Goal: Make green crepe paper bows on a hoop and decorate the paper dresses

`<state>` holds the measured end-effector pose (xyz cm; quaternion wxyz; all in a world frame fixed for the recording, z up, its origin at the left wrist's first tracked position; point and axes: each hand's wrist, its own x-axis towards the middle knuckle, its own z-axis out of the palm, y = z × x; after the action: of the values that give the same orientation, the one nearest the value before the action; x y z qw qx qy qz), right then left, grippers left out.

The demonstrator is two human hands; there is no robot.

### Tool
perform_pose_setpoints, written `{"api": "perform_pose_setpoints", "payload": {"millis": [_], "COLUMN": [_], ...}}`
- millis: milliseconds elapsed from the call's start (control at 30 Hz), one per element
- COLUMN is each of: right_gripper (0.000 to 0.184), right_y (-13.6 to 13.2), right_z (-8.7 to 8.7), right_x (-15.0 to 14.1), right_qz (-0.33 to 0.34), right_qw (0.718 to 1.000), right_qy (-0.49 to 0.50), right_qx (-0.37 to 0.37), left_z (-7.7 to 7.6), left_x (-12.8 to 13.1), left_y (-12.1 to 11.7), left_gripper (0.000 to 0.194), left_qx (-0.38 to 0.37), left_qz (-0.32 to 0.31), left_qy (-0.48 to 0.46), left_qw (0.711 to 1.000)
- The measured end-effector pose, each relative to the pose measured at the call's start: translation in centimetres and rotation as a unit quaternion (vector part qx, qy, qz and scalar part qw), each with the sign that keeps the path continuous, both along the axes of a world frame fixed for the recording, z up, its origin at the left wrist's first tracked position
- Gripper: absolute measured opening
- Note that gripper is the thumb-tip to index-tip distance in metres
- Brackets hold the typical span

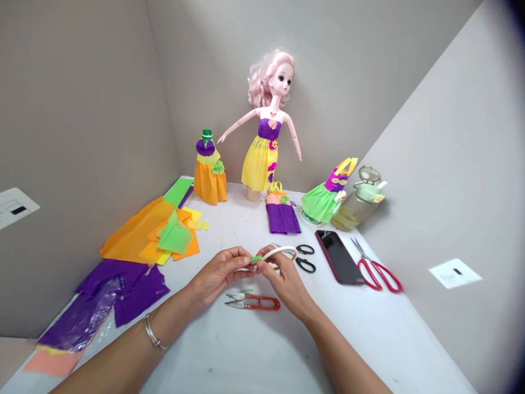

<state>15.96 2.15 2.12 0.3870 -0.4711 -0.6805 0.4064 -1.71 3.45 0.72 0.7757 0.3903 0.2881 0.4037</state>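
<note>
My left hand [223,272] pinches a small folded green paper piece [256,258] between thumb and fingertips. A white ring that looks like a roll of tape [282,249] is in my right hand [286,280], its rim curving over the fingers. The right thumb and fingertips meet the green piece at the ring's left end. Just below both hands lie red thread snips [258,302], with a thin green scrap by their blades. Black-handled scissors [305,258] rest behind the right hand, their blades partly hidden by it.
A phone [338,257] and red-handled scissors [375,268] lie at right, below a tilted jar [356,205]. A doll [268,131] stands at the back among small paper dresses [283,216]. Orange crepe paper [135,232] and purple paper [98,306] cover the left side.
</note>
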Motion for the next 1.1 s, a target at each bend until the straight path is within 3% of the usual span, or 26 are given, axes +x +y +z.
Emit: {"api": "perform_pose_setpoints", "payload": {"millis": [200,400,700,900,1100], "right_gripper": [0.016,0.014,0.016,0.019,0.025], "right_y": [0.7,1.1,0.9,1.2,0.9], "right_z": [-1.1,-2.0,-0.9,-1.0,-0.7], "right_x": [-0.2,0.2,0.2,0.8,0.9], "right_qz": [0.007,0.006,0.035,0.011,0.003], "right_qw": [0.982,0.971,0.949,0.958,0.993], "right_qy": [0.169,0.215,0.282,0.258,0.114], "right_qx": [-0.086,-0.106,-0.139,-0.122,-0.030], "left_z": [0.2,0.4,0.2,-0.1,0.3], "left_x": [0.1,0.1,0.0,-0.3,-0.3], "left_y": [0.0,0.0,0.0,0.3,0.0], "left_gripper": [0.013,0.014,0.012,0.011,0.011], "left_qx": [0.005,0.016,0.022,0.011,0.028], "left_qz": [0.011,0.005,-0.008,0.019,-0.044], "left_qy": [0.004,0.009,0.000,0.015,0.049], "left_qw": [1.000,1.000,1.000,1.000,0.997]}}
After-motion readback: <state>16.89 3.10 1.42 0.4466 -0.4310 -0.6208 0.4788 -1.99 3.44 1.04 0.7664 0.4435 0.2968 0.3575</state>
